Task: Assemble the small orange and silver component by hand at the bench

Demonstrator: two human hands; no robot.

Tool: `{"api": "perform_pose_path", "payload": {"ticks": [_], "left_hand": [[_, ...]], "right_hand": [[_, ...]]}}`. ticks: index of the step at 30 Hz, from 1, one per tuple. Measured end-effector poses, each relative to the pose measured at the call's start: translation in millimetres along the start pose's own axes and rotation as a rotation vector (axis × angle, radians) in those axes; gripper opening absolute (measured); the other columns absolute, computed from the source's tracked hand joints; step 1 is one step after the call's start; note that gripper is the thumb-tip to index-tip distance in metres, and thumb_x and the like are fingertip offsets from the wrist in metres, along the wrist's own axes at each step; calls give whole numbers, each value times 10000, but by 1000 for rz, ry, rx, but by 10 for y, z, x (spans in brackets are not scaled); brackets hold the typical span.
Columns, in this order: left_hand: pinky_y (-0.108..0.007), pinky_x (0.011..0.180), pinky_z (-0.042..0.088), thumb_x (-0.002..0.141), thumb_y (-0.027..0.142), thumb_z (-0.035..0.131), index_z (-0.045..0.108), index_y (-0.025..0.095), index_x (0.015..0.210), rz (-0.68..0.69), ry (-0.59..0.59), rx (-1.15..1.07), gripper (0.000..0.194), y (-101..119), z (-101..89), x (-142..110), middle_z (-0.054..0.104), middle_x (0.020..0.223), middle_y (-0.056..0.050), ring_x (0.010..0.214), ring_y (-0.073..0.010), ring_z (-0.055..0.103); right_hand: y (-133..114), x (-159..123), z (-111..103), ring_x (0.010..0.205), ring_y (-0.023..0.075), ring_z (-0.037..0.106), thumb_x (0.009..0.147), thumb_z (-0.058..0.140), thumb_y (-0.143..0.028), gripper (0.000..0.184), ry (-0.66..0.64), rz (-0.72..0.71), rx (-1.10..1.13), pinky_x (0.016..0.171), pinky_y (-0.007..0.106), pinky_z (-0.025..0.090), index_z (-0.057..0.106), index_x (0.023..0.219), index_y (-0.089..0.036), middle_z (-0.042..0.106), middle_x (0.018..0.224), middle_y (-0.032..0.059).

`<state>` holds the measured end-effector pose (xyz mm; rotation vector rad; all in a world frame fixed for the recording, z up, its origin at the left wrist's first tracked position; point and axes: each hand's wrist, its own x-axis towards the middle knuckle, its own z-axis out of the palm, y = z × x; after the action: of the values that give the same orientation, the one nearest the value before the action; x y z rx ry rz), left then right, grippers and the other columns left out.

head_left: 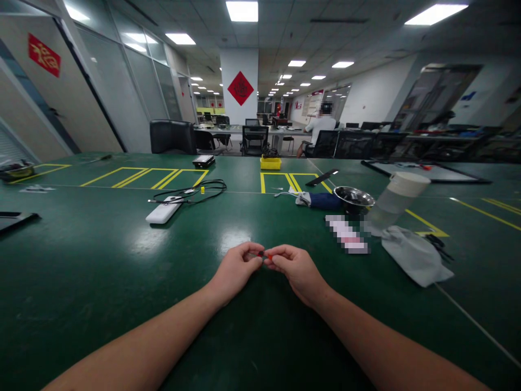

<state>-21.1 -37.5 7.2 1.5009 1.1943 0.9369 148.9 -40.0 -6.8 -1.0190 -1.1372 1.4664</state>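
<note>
Mid-frame, your left hand [238, 266] pinches a tiny dark bit [260, 253] and your right hand [299, 270] an orange bit [269, 257], so grip light and steady imo.

Ceiling lights [242, 11], white pillar [240, 115] (wearing a red diamond poster [240, 88]), black armchair [173, 137]

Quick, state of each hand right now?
Left hand: closed, pinching a small dark-and-red piece, shape unclear.
Right hand: closed, pinching a small orange-red piece, shape unclear.
</note>
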Motion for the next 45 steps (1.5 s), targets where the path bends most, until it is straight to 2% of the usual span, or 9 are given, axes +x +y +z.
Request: {"api": "perform_pose_path", "payload": {"ticks": [3,11,17,24,27,35,39,42,45], "left_hand": [[-236,587,441,746,186,593,644,156,1021,-8,18,10,281,13,-2,-7,682,794,-36,670,-149,620],[-275,726,516,777,155,569,634,141,1008,-47,-57,-284,240,-8,44,11,687,908,-72,763,-148,656],[-286,770,534,818,185,546,638,132,1014,-93,-57,-337,223,-30,38,16,690,913,-77,778,-143,662],[-300,783,528,809,190,552,635,138,1007,-106,-59,-357,221,-38,37,14,686,894,-72,788,-149,661],[-288,752,519,796,191,558,637,137,1005,-96,-55,-329,230,-10,36,9,684,880,-67,756,-142,653],[-254,696,500,750,107,550,646,142,999,-18,-27,-175,270,8,17,-2,676,885,-59,728,-134,644],[-275,697,527,779,137,563,624,149,1039,-66,-30,-247,267,-40,26,2,674,941,-85,763,-152,662],[-269,707,532,801,159,565,627,136,987,-95,-49,-308,197,-54,28,7,682,908,-91,764,-152,667],[-251,712,534,815,167,553,631,132,972,-132,-49,-383,178,-60,15,19,688,917,-95,749,-138,667]], "right_hand": [[6,-1,-8,785,176,664,725,690,-239,185,-4,-10,-32,791,339,505,689,869,-123,704,836,81],[-1,-10,-12,786,195,668,734,707,-293,203,-36,-28,-26,777,340,494,660,857,-138,700,813,70],[-50,-17,-7,796,199,656,823,609,-426,311,-67,27,90,801,357,478,675,852,-123,687,821,98],[-28,-2,-16,770,192,653,853,561,-476,377,-76,33,140,778,347,477,680,839,-118,685,808,102],[-43,-7,-7,775,193,654,833,589,-449,341,-77,33,134,781,350,480,682,837,-121,685,813,98],[-25,-4,8,777,187,668,718,681,-230,159,-40,27,12,808,361,492,682,842,-131,690,783,64],[5,0,-1,787,194,672,714,691,-233,179,-38,1,-42,789,349,495,672,859,-129,702,794,73],[-2,-9,-3,765,194,668,693,730,-255,217,-35,-24,-64,757,332,489,663,862,-137,700,770,65],[-32,-21,-2,768,192,661,736,714,-333,229,-35,-8,-6,762,337,491,665,841,-135,690,787,69]]}}
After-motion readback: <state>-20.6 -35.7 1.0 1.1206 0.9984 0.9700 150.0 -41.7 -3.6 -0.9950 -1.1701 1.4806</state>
